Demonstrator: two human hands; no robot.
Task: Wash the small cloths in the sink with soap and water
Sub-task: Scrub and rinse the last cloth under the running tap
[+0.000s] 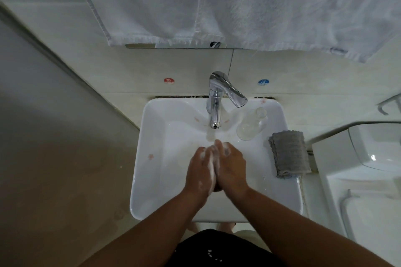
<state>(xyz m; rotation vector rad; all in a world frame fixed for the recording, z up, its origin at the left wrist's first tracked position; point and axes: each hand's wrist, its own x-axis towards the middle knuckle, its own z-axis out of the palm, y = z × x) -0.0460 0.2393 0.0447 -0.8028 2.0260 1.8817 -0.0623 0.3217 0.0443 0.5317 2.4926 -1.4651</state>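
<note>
Over the white sink [141, 158] my left hand [200, 172] and my right hand [232, 169] press together palm to palm, fingers straight and pointing towards the tap. White soap foam covers both hands. A small dark shape shows between the heels of my palms; I cannot tell what it is. A folded grey cloth [288, 154] lies on the sink's right rim, apart from my hands. The chrome tap [214, 104] stands at the back of the sink, its lever turned right; I cannot make out whether water is running.
A clear glass bottle [251, 124] lies on the sink's back right ledge, next to the tap. A white towel [238, 6] hangs above on the wall. A white fixture [368, 158] stands close on the right. Red and blue stickers flank the tap.
</note>
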